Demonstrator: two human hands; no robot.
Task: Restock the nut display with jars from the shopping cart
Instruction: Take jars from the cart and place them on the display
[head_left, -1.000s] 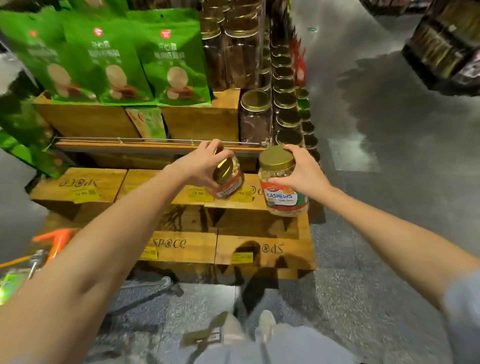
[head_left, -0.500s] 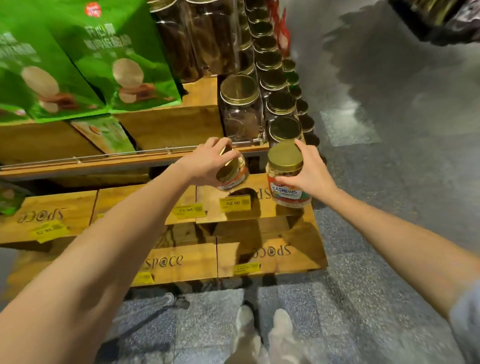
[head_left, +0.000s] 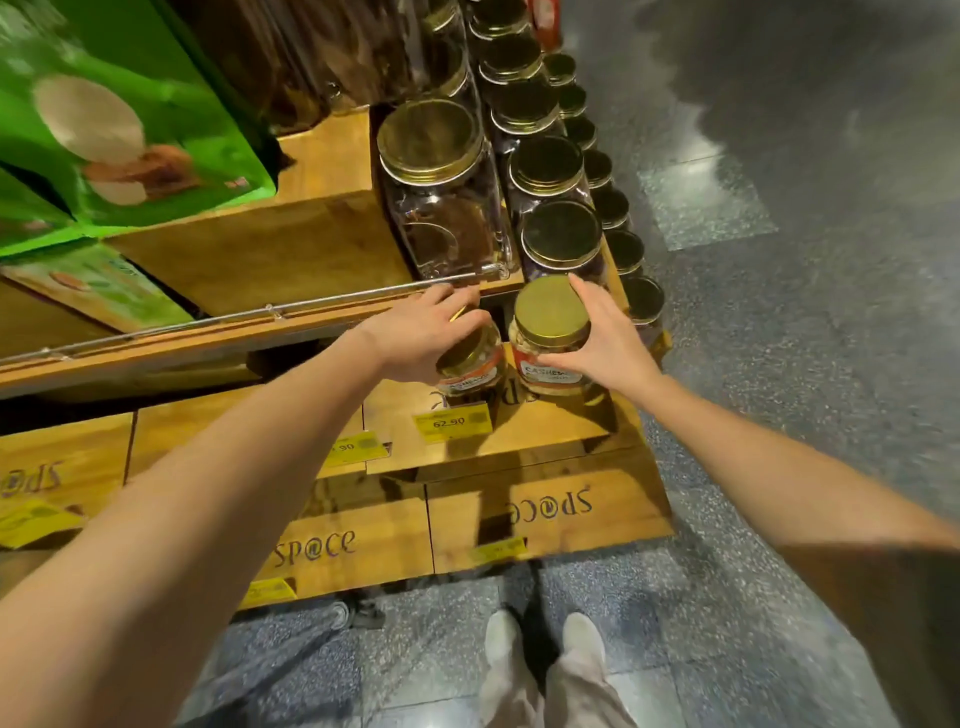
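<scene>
Gripping one cashew jar (head_left: 470, 370) in the left hand (head_left: 415, 338) and a second jar (head_left: 550, 332) at its 3 o'clock in the right hand (head_left: 605, 351), both at the wooden crate (head_left: 545, 423) beneath stocked jar rows (head_left: 436, 182) at 12 o'clock, partway through, neither released yet

Dim, warm overhead store light, yellow cast. Soft glare patches on glossy grey speckled floor (head_left: 701, 202), right side. Dull sheen on round gold metal lids (head_left: 428, 137) of shelf jars. Dark shadows on pale wooden crates (head_left: 597, 519) below shelf edge. Green printed snack bags (head_left: 130, 119), top left corner, motion-smeared. Bare forearms (head_left: 182, 519) soft, stretched toward bottom corners. Thin metal shelf rail (head_left: 270, 310) bowed by wide-angle lens. Centre sharpest: label on clear gold-lidded cashew jar (head_left: 550, 314) partly legible.
</scene>
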